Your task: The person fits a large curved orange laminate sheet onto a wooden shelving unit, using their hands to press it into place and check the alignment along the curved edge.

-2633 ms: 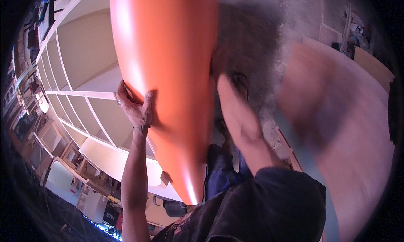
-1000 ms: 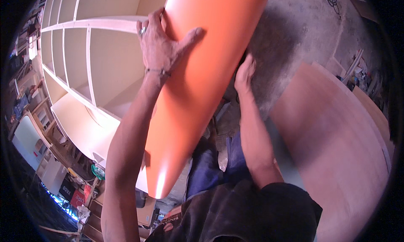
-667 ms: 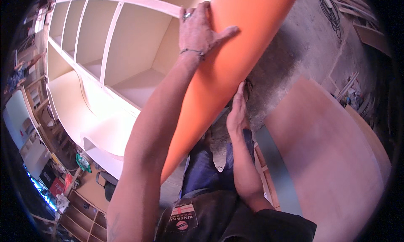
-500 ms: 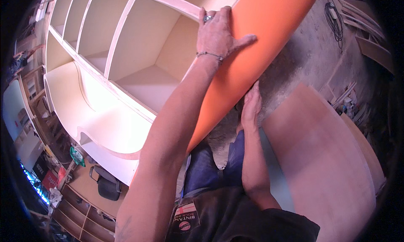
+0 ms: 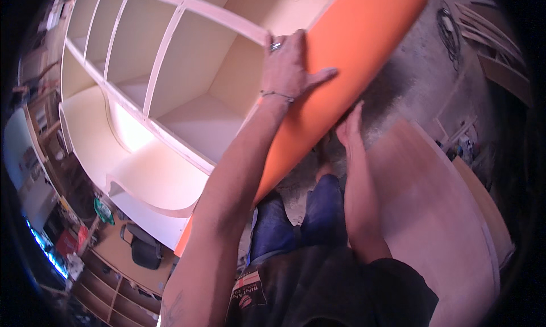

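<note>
A large white shelving cabinet point(image 5: 152, 76) with curved panels and open compartments has a glossy orange side panel point(image 5: 335, 59) slanting across the upper middle. My left hand point(image 5: 284, 65), wearing a ring and a cord bracelet, is closed over the panel's upper edge. Its fingers bend over toward the compartments, and its thumb lies spread on the orange face. At the lower edge of the same panel is my right hand point(image 5: 351, 128), fingers stretched out and pointing up along that edge. Part of this hand is hidden by the panel, and I cannot tell how firmly it presses.
To the right, a large curved wooden sheet point(image 5: 426, 207) lies near my legs. Coiled black cable point(image 5: 449, 34) and stacked boards point(image 5: 489, 36) are on the concrete floor beyond. At lower left are a black chair point(image 5: 142, 247) and a low wooden shelf unit point(image 5: 108, 290).
My left hand now appears slightly lower and further left, still on the orange panel. My right hand has shifted right along the lower edge, with more of its fingers showing.
</note>
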Demonstrator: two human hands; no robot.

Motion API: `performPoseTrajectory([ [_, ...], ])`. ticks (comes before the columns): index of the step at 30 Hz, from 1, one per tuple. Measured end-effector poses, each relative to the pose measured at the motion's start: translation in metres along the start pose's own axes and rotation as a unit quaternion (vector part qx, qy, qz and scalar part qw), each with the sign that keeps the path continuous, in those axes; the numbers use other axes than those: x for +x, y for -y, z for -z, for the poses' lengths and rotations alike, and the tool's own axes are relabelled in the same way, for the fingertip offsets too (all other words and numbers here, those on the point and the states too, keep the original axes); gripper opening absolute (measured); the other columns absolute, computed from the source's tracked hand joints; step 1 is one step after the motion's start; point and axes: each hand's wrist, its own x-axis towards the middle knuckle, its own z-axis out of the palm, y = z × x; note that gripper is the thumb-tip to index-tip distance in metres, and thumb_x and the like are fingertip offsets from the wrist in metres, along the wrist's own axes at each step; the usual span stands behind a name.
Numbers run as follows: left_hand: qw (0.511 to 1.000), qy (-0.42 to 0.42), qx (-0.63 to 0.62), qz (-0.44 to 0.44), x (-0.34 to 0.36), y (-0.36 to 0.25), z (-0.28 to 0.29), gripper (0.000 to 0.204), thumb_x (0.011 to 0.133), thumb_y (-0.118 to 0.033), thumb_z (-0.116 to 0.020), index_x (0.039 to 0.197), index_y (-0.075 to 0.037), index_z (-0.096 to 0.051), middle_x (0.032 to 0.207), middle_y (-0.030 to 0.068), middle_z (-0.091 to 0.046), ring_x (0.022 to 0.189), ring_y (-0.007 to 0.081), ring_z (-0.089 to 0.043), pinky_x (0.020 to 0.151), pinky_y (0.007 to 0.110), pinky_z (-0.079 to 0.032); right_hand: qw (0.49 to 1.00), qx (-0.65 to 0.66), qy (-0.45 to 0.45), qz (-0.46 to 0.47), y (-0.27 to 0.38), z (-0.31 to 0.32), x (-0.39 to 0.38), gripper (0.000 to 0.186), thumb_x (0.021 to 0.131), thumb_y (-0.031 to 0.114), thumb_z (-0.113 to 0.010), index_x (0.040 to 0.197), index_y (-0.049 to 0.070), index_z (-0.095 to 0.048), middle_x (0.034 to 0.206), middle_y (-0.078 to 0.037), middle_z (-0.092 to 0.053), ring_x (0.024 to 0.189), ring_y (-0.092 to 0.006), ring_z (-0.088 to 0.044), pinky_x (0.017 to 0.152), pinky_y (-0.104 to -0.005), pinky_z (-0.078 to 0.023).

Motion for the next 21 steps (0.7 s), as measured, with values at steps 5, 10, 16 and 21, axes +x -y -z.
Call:
performPoseTrajectory([
  [5,0.998,-0.003,0.056,-0.004,-0.012,0.017,0.004,0.103,0.069,-0.072,-0.080,0.137,0.001,-0.052,0.120,0.0189,-0.066,0.122,0.0366,-0.059,0.127,0.056,-0.013,0.987,-0.135,-0.029,0.086,-0.028,-0.062,-0.068,0.078,0.110,0.059,-0.024,0.161,0.000,-0.027,0.169,-0.014,-0.026,0.154,-0.0252,-0.028,0.124,-0.0370,-0.023],
  [10,0.997,0.001,0.072,0.015,0.001,-0.003,-0.001,0.106,0.068,-0.071,-0.082,0.139,0.001,-0.052,0.124,0.0204,-0.065,0.127,0.0360,-0.058,0.128,0.055,-0.013,0.987,-0.093,0.020,0.129,0.004,-0.065,-0.070,0.085,0.108,0.063,-0.028,0.165,0.001,-0.015,0.173,-0.011,-0.014,0.158,-0.0212,-0.016,0.128,-0.0370,-0.015],
  [16,0.996,0.013,0.083,0.011,0.001,-0.001,-0.004,0.104,0.067,-0.066,-0.086,0.139,0.001,-0.051,0.121,0.0191,-0.065,0.124,0.0373,-0.058,0.127,0.056,-0.015,0.997,-0.055,-0.002,0.052,0.012,-0.017,-0.001,0.083,0.108,0.063,-0.027,0.163,0.000,-0.023,0.171,-0.011,-0.023,0.156,-0.0224,-0.023,0.128,-0.0377,-0.016],
  [21,0.998,0.010,0.066,-0.016,0.007,-0.009,-0.024,0.102,0.066,-0.062,-0.089,0.137,0.000,-0.052,0.118,0.0190,-0.065,0.121,0.0387,-0.057,0.125,0.056,-0.018,0.999,0.005,-0.032,0.001,0.040,0.027,0.052,0.083,0.108,0.066,-0.023,0.158,0.001,-0.037,0.167,-0.009,-0.035,0.153,-0.0214,-0.030,0.126,-0.0373,-0.019],
])
